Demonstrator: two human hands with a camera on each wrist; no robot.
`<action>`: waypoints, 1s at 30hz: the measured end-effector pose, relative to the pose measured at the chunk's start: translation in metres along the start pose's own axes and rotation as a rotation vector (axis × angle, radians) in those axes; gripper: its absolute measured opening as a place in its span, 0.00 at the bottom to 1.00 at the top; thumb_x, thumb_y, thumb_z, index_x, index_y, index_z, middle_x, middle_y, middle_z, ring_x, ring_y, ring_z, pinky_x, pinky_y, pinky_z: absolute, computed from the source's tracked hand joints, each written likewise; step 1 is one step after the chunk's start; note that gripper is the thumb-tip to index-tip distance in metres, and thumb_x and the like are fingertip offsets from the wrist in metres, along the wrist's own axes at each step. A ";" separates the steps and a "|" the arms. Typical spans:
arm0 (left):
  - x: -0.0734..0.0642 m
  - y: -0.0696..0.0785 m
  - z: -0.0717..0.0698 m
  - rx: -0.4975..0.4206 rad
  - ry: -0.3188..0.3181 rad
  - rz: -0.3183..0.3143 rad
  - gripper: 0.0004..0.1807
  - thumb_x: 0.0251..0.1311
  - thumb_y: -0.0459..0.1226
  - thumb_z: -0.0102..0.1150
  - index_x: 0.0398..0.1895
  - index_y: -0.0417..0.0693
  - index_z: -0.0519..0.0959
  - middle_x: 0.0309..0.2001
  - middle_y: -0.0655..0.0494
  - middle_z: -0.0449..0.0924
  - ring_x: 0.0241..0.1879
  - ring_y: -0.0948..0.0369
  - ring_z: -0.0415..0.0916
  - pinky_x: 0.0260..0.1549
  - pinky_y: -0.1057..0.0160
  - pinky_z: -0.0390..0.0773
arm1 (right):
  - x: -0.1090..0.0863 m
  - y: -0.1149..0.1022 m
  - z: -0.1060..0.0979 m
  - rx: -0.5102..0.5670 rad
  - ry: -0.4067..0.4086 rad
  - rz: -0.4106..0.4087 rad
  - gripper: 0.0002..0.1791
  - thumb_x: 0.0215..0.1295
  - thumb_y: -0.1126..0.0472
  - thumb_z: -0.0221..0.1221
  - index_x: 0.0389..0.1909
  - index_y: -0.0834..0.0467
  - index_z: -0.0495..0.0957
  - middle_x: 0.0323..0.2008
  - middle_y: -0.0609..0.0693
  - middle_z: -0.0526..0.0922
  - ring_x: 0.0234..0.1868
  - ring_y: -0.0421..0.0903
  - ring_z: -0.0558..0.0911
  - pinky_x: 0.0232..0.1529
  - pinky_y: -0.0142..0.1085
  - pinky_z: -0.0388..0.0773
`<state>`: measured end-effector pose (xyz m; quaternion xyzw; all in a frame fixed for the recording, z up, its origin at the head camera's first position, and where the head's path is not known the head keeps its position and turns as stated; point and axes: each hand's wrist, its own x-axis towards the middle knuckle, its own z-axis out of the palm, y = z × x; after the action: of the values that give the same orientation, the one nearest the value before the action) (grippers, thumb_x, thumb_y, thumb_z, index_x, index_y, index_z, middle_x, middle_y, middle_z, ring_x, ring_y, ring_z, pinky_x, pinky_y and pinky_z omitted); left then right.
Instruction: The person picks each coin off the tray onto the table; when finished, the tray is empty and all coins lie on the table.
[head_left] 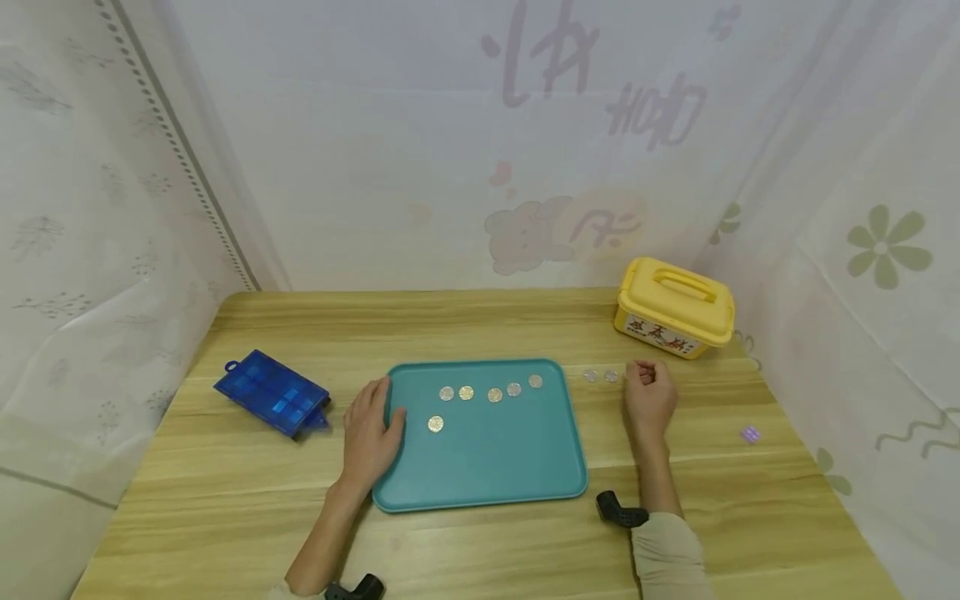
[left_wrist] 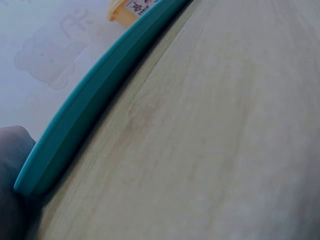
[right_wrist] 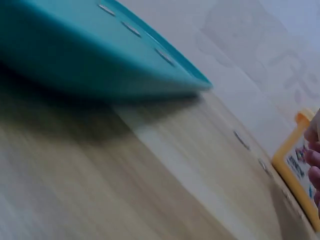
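Observation:
My left hand (head_left: pixel 369 442) holds the left edge of the teal tray (head_left: pixel 487 467), its thumb over the rim and its fingers along the outer side. Six coins lie in the tray: most form an uneven row near its far side, and one gold coin (head_left: pixel 436 424) is lower left. Beyond the tray's right edge, two silvery coins lie on the table, the nearer one (head_left: pixel 611 377) just left of my right hand (head_left: pixel 651 400). That hand's fingers (right_wrist: pixel 313 159) are curled low over the table; nothing shows between them. In the right wrist view another coin-like shape (right_wrist: pixel 286 195) lies below it.
A lidded yellow box (head_left: pixel 678 304) with a handle stands at the back right, behind my right hand. To the left of the tray is a blue divided case (head_left: pixel 272 392). A small purple piece (head_left: pixel 751 434) lies far right. Printed curtains (head_left: pixel 375 167) hang around the table.

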<state>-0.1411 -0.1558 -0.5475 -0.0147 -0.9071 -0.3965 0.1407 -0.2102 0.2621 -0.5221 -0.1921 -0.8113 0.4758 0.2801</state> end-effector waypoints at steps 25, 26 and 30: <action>0.002 0.003 0.002 0.003 0.034 0.027 0.31 0.66 0.35 0.57 0.71 0.33 0.65 0.66 0.34 0.67 0.69 0.39 0.60 0.67 0.35 0.52 | -0.087 -0.062 0.068 0.034 -0.451 -0.449 0.10 0.59 0.62 0.68 0.40 0.62 0.84 0.33 0.53 0.84 0.38 0.51 0.77 0.44 0.45 0.70; 0.002 0.003 0.002 0.003 0.030 0.026 0.31 0.66 0.35 0.57 0.71 0.33 0.65 0.67 0.34 0.66 0.69 0.39 0.60 0.67 0.36 0.51 | -0.091 -0.062 0.071 0.036 -0.459 -0.462 0.10 0.58 0.62 0.69 0.39 0.61 0.84 0.33 0.52 0.84 0.37 0.51 0.78 0.44 0.45 0.70; 0.000 0.001 0.001 0.006 0.026 0.016 0.31 0.66 0.34 0.57 0.71 0.33 0.64 0.68 0.34 0.66 0.70 0.39 0.59 0.68 0.36 0.51 | -0.109 -0.066 0.081 0.035 -0.498 -0.521 0.09 0.57 0.62 0.69 0.37 0.59 0.85 0.31 0.50 0.84 0.36 0.49 0.79 0.44 0.44 0.71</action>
<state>-0.1411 -0.1540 -0.5475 -0.0163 -0.9061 -0.3930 0.1556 -0.1811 0.1139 -0.5254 0.1479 -0.8681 0.4346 0.1888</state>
